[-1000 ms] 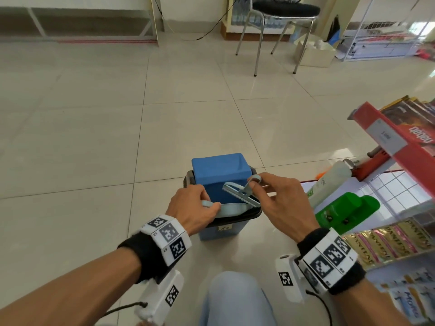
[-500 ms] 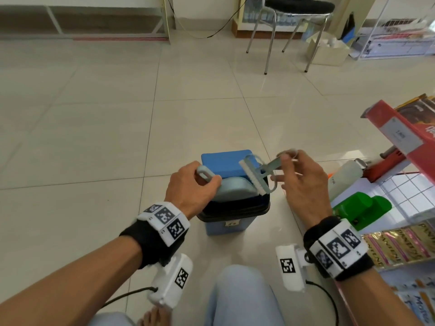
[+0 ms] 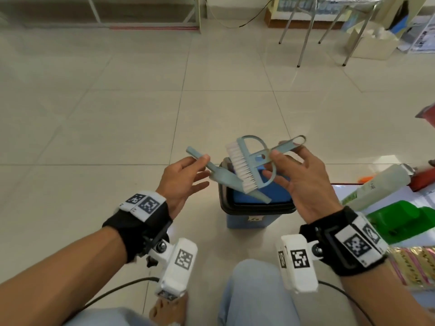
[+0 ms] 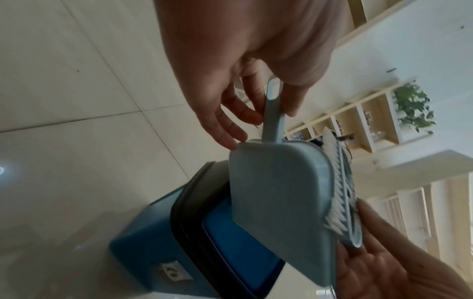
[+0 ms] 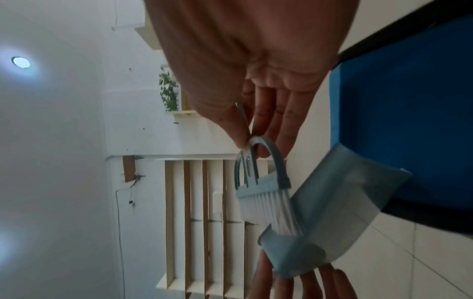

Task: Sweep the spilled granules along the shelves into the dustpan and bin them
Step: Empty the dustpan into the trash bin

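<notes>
My left hand (image 3: 188, 177) pinches the handle of the small grey-blue dustpan (image 3: 226, 180) between thumb and forefinger, the other fingers spread. My right hand (image 3: 303, 182) pinches the handle of the matching brush (image 3: 244, 165), whose white bristles touch the inside of the pan. Both tools hover just above the blue bin (image 3: 256, 217) with its black rim and blue lid. From the left wrist the dustpan (image 4: 279, 194) shows its underside over the bin (image 4: 158, 242). The right wrist view shows the brush (image 5: 266, 192) against the dustpan (image 5: 345, 212). I see no granules.
A shelf at the right holds a white bottle (image 3: 376, 187), a green container (image 3: 404, 220) and gold sachets (image 3: 414, 262). My knee (image 3: 254, 290) is just behind the bin. A metal chair (image 3: 329, 24) and a box (image 3: 369, 43) stand far back on the tiled floor.
Both hands have lifted the dustpan and brush up off the bin's rim. The brush has turned so its bristles meet the pan. The bin lid has swung down flat.
</notes>
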Available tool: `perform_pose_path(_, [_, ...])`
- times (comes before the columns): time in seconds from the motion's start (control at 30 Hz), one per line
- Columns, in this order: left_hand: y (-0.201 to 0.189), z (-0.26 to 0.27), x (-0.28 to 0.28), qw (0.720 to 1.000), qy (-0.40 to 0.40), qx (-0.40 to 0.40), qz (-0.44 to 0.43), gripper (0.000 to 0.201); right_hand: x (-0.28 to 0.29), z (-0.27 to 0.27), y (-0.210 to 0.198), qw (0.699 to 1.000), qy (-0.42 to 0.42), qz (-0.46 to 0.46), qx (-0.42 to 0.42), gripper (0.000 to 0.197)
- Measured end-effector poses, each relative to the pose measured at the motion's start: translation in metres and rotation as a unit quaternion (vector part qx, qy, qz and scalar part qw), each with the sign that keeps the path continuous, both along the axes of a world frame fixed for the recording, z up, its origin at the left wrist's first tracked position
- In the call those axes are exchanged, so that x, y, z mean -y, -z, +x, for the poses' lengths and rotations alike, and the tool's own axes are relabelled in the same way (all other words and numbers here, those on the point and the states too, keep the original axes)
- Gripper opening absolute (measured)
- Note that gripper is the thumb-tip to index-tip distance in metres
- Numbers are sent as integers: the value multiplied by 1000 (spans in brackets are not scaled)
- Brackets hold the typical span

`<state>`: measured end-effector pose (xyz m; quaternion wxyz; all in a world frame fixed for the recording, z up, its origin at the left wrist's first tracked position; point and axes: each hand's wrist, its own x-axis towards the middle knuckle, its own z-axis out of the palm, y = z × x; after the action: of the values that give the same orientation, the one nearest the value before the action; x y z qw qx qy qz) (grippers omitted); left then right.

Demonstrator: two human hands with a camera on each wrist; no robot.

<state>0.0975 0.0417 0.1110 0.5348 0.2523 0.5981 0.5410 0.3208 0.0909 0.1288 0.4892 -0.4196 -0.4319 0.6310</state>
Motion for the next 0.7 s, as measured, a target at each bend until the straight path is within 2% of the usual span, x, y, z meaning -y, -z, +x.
perform_pose_path(0.07, [-1, -15, 3, 1000, -10, 19, 6, 29, 3, -17, -3, 999, -39, 24, 28, 29])
perform_pose_path(0.23, [1, -52, 2, 999, -30, 21, 6, 31, 3, -64, -1, 987, -98, 81, 99, 19])
perform_pose_path(0.4, [33, -87, -6, 994, -103, -39, -26, 31, -6, -106, 15, 947, -131, 166, 241, 14])
perform_pose_path(0.47, [54, -98, -4, 991, -104, -65, -51, 28, -8, -123, 32, 920, -177, 170, 306, 18])
perform_pose_path(0.57, [85, -106, -3, 989, -65, -113, -74, 22, -8, -151, 69, 884, -235, 143, 377, 20])
perform_pose_path(0.7, [119, -112, -13, 989, -4, -131, -74, 25, -10, -177, 122, 881, -219, 121, 401, 20])
